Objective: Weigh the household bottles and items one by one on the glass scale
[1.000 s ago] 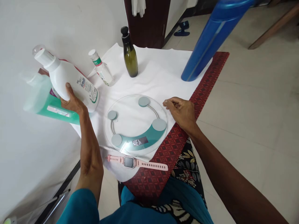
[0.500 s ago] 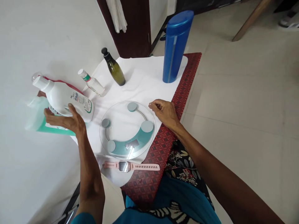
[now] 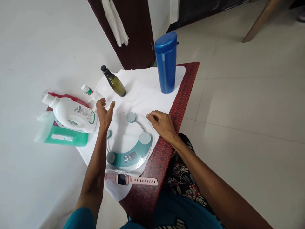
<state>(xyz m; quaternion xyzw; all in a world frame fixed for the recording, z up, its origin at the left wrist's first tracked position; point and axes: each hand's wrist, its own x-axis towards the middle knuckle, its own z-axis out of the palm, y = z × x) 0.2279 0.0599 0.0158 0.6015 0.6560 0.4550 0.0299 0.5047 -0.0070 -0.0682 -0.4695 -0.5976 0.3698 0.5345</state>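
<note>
The round glass scale (image 3: pixel 132 149) lies on a white cloth (image 3: pixel 140 76) spread over the desk (image 3: pixel 187 84). Its teal band and lit display are on the side nearest the person, probably so that the figures can be viewed from above; they are too unclear to read with certainty.

The left hand (image 3: pixel 105 115) is over the scale's left edge, thumb and fingers spread wide, with nothing visible in its grasp. Its fingertips come close to the clear bottle (image 3: pixel 90 92) beyond the scale's left edge, but whether they touch it cannot be told. The right hand (image 3: pixel 163 124) is curled narrow just beside the scale's right edge, perhaps resting there for support; its hidden palm cannot be judged.

Left of the scale, a white detergent jug (image 3: pixel 76 115) is in front of a red container (image 3: pixel 69 96) and beside a green jug (image 3: pixel 69 137), bunched by the wall perhaps to leave the scale accessible. Beyond the scale are an olive-green bottle (image 3: pixel 115 84) with a black top and, farther right, an upright blue bottle (image 3: pixel 166 68). On the scale's near side, a pink-strapped smartwatch (image 3: pixel 122 179) lies unfastened and stretched out, seemingly taken off the wrist.
</note>
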